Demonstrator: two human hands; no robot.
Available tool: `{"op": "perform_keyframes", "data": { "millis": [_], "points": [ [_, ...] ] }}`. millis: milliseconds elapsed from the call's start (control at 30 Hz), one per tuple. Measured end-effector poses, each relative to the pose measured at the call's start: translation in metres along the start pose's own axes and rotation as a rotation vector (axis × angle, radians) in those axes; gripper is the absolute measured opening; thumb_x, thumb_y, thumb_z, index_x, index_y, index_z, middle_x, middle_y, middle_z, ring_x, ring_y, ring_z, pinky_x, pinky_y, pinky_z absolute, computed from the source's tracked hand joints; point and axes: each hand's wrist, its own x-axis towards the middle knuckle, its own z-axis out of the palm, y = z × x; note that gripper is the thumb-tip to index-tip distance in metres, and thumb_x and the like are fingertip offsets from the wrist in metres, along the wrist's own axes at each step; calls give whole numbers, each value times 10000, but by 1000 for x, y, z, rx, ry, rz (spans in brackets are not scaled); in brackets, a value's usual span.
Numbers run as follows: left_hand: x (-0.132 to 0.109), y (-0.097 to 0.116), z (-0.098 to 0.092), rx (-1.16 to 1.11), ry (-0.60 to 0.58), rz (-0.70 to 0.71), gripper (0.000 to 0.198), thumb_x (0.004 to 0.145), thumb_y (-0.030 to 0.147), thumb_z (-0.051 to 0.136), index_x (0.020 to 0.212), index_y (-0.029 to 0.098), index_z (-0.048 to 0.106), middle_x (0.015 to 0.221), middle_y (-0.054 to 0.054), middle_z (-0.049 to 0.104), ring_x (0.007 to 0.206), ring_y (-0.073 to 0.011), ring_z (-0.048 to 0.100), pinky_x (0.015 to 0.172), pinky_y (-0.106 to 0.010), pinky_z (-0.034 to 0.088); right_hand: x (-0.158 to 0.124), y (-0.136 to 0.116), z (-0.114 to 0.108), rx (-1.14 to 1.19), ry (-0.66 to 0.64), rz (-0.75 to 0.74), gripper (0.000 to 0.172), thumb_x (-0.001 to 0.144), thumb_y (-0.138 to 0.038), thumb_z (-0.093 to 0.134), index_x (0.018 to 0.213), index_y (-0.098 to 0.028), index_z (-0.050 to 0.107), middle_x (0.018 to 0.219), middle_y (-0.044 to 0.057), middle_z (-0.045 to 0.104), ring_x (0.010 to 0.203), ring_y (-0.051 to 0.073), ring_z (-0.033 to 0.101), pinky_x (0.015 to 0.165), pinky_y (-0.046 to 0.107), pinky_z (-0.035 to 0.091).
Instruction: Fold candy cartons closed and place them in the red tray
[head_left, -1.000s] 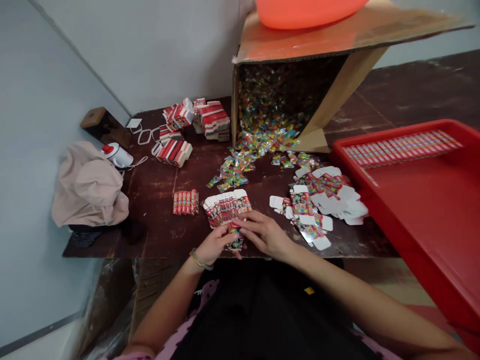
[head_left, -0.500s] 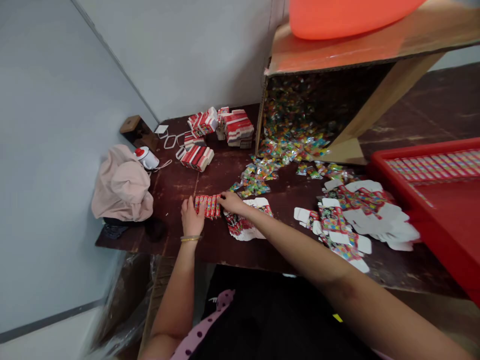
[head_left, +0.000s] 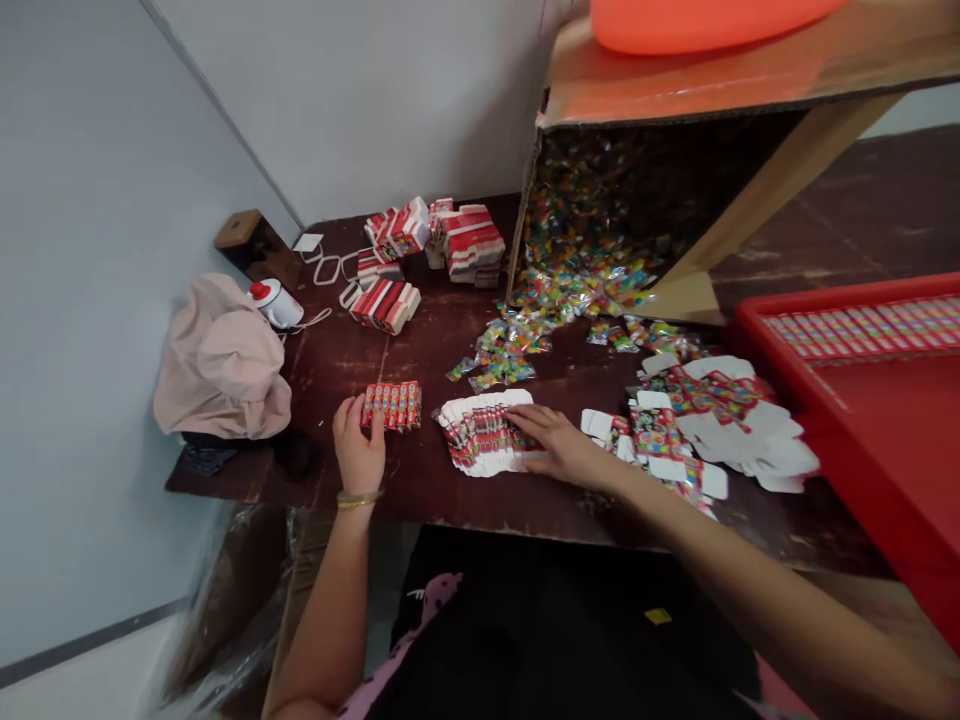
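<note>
My left hand (head_left: 358, 447) lies on the dark table (head_left: 420, 350) with its fingers spread, touching the left end of a short row of small filled red boxes (head_left: 392, 405). My right hand (head_left: 551, 443) rests flat, fingers open, on the right side of a fanned stack of flat unfolded printed cartons (head_left: 484, 430). Just right of that hand lies a loose heap of more flat cartons (head_left: 701, 415).
A cardboard box (head_left: 675, 170) on its side spills colourful candy packets (head_left: 525, 320) onto the table. A red tray (head_left: 870, 400) with a row of filled boxes stands at right. Red-striped carton bundles (head_left: 435, 245), a pink cloth (head_left: 221, 365) and a small white device (head_left: 276, 303) sit at back left.
Both hands left the small box they held at the table's front, went to the row of red boxes; now the right hand has drawn back onto the fanned cartons.
</note>
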Motion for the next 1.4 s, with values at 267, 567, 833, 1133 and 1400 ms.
{"op": "perform_keyframes", "data": {
  "millis": [267, 567, 833, 1133, 1400],
  "points": [
    [-80, 88, 43, -721, -969, -393, 420, 779, 471, 581, 1001, 119, 640, 780, -53, 636, 603, -111, 564, 512, -208, 451, -45, -6, 20, -78, 114, 8, 355, 912, -261, 537, 1257, -186, 568, 1305, 123, 547, 1213, 271, 495, 1022, 463, 432],
    [-93, 116, 66, -955, -1102, -674, 560, 707, 588, 643, 1005, 114, 613, 787, -71, 649, 631, -132, 608, 545, -228, 469, -74, -31, 14, 89, 343, 67, 287, 950, -218, 434, 1173, -209, 614, 1151, 129, 629, 1059, 241, 581, 917, 461, 502],
    [-111, 128, 84, -1026, -1054, -701, 423, 567, 346, 803, 863, 117, 605, 647, -14, 644, 573, -142, 595, 603, -275, 477, -69, -62, -3, 172, 373, 68, 219, 922, -255, 529, 1108, -237, 641, 1250, 109, 575, 1147, 259, 501, 964, 485, 411],
    [-90, 135, 63, -933, -1169, -424, 200, 652, 275, 710, 684, 128, 579, 555, 6, 600, 533, -114, 556, 603, -255, 463, -47, -61, -21, 371, 331, 124, 340, 860, -284, 623, 1193, -234, 571, 1460, 116, 335, 1348, 265, 313, 1083, 475, 299],
    [-102, 135, 67, -923, -1258, -584, 317, 571, 306, 774, 718, 149, 541, 545, 34, 560, 454, -92, 513, 506, -233, 447, -36, -51, -45, 596, -26, 58, 173, 825, -337, 672, 725, -198, 697, 1198, 85, 602, 1300, 262, 401, 1069, 449, 319]
  ]
}}
